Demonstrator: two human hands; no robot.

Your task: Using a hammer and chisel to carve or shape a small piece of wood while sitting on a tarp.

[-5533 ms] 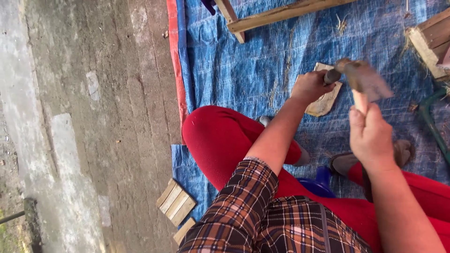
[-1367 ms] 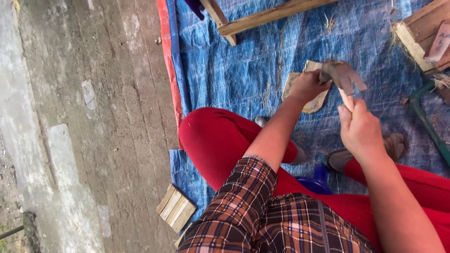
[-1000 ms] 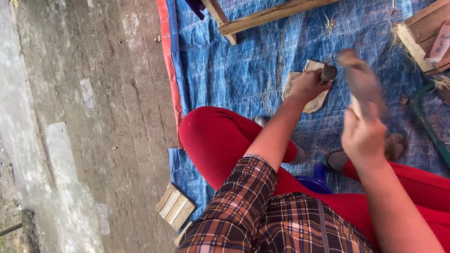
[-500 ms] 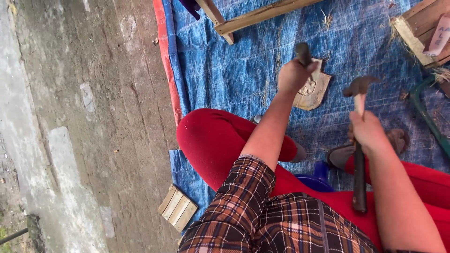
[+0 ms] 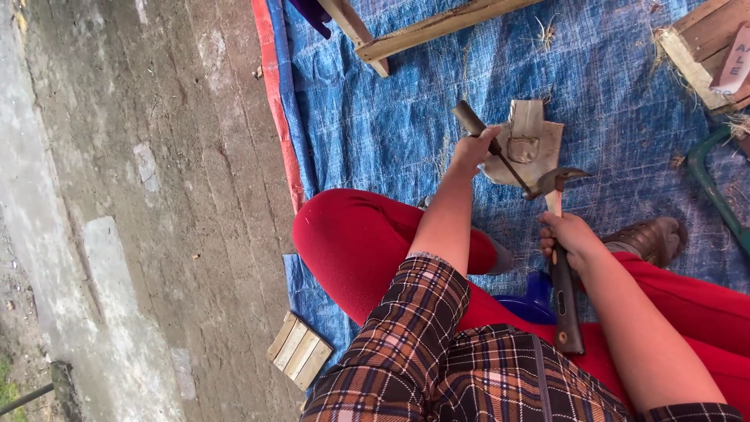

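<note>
Left hand (image 5: 478,148) fisted on a chisel-like rod (image 5: 500,160), tip on the pale wood block (image 5: 527,144) just beyond. Right hand (image 5: 570,238) grips the hammer (image 5: 558,258). A glancing blow might hit the knuckles.

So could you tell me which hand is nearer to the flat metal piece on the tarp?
Left. The left hand touches the metal piece's edge; the right hand sits below it, apart, gripping the hammer.

Single head view, looking steeply down, close
</note>
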